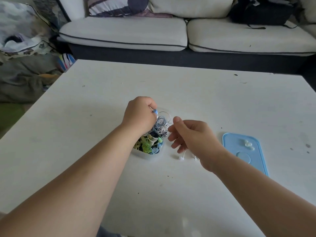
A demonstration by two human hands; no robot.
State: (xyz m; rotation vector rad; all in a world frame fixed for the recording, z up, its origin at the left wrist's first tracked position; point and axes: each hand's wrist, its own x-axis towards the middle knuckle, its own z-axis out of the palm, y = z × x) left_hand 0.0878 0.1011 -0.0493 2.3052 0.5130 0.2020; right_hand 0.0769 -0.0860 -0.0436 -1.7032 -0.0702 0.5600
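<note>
as a blue-tipped cord (155, 111) is being gripped by the left hand (139, 115) above the clear plastic tub (145, 155), a thin white cord (181, 158) is being pinched by the right hand (193, 134); blue rectangular plastic lid (246, 151) lying aside, sorting judged barely begun.

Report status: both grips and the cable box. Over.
Left grip curled round blue-tipped piece above open box of tangled cords. Right grip beside box, hold on white cord unclear. Blue lid lies right, apart from box.
</note>
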